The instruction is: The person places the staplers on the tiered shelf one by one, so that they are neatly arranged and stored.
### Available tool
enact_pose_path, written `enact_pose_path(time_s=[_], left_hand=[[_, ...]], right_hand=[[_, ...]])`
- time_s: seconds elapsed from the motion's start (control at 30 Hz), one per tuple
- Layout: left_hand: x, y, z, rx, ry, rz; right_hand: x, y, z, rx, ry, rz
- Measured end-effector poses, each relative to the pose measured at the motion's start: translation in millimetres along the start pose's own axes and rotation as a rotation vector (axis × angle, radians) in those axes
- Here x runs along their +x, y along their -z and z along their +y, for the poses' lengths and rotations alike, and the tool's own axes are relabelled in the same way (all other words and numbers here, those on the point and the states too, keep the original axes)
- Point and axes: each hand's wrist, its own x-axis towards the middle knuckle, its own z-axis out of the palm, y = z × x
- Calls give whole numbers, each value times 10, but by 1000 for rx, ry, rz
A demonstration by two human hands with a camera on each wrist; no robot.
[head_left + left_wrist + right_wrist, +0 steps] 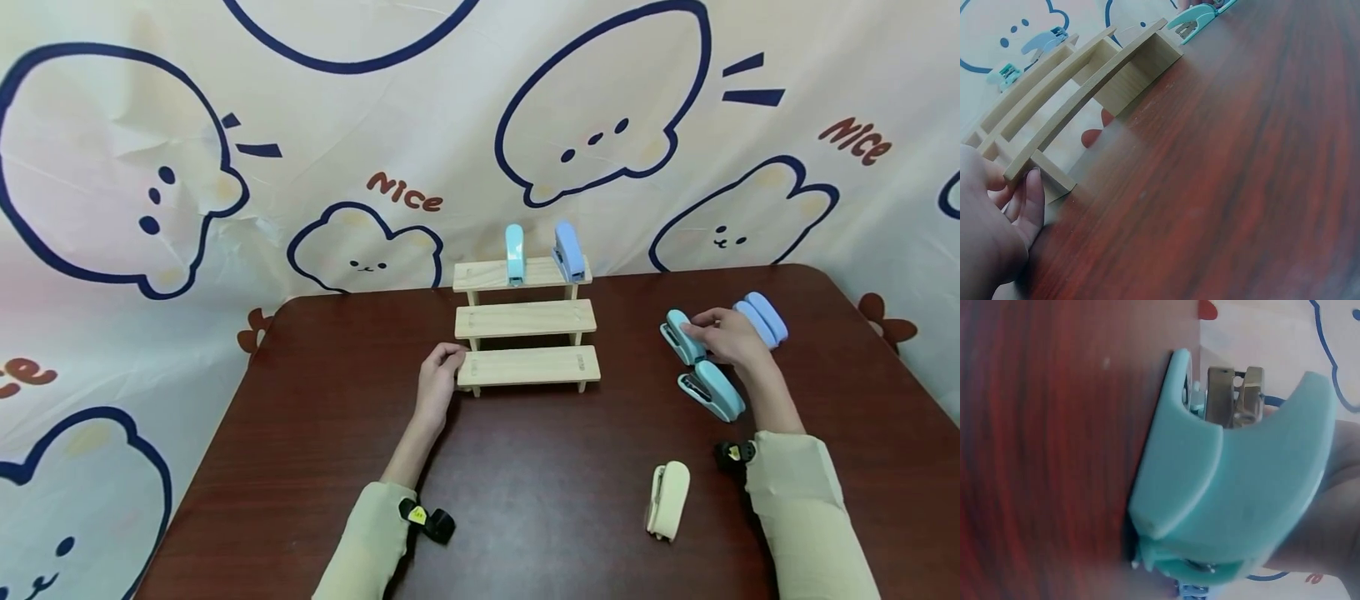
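Note:
A three-tier wooden display rack stands at the middle back of the table. My left hand grips the left end of its lowest step, the thumb lying against the end support. Over at the right, my right hand holds a teal stapler between thumb and fingers. Just in front of it lies a second teal stapler, which fills much of the right wrist view and partly hides the hand there. Blue-purple staplers sit right behind the right hand, partly covered by it.
On the rack's top step stand a light-blue stapler and a blue-purple stapler. A cream stapler lies nearer the front right of the brown table. A printed cloth hangs behind the table's back edge.

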Motion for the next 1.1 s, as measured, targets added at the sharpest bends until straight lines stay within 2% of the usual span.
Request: enact_pose_path(time_s=[0.2,0.5,0.57,0.67,0.77,0.9,1.1], left_hand=[[14,0,35,6,-1,-7],[23,12,55,-8,10,-16],[-7,6,78,-1,20,-18],[-130,8,236,-5,15,-21],[-142,4,210,-26,1,-8],[-42,-10,24,-39,-5,4],[-66,0,14,-32,1,-1]], right_hand=[[63,15,-62,-70,-10,10],[110,53,-161,-98,-41,-36],[82,57,-135,-107,-44,-55],[54,72,-102,-94,-47,-88],[35,100,-57,-55,-35,-119],[8,179,33,-11,14,-166],[5,196,93,-39,81,-192]])
